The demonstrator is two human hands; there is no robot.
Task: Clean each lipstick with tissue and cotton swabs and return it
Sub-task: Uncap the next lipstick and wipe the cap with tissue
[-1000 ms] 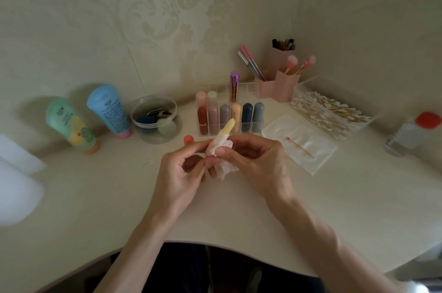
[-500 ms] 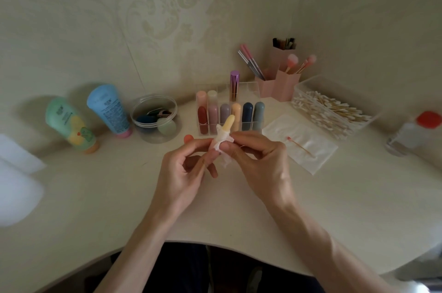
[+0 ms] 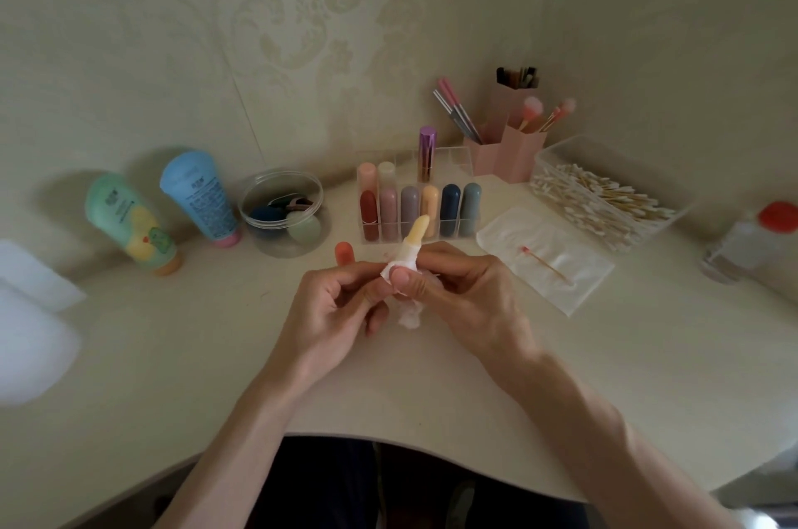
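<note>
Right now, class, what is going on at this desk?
A person holds an uncapped pale yellow lipstick tip upward over the desk. The left hand and right hand both pinch a white tissue wrapped round its lower part. A small orange cap stands just beyond the left hand. A red-tipped cotton swab lies on a white sheet to the right.

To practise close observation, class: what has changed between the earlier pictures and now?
The right hand slid the tissue up the yellow lipstick, then back down to its base, thumb now pressing it. The left hand keeps its hold. Rack, orange cap and used swab stayed put.
</note>
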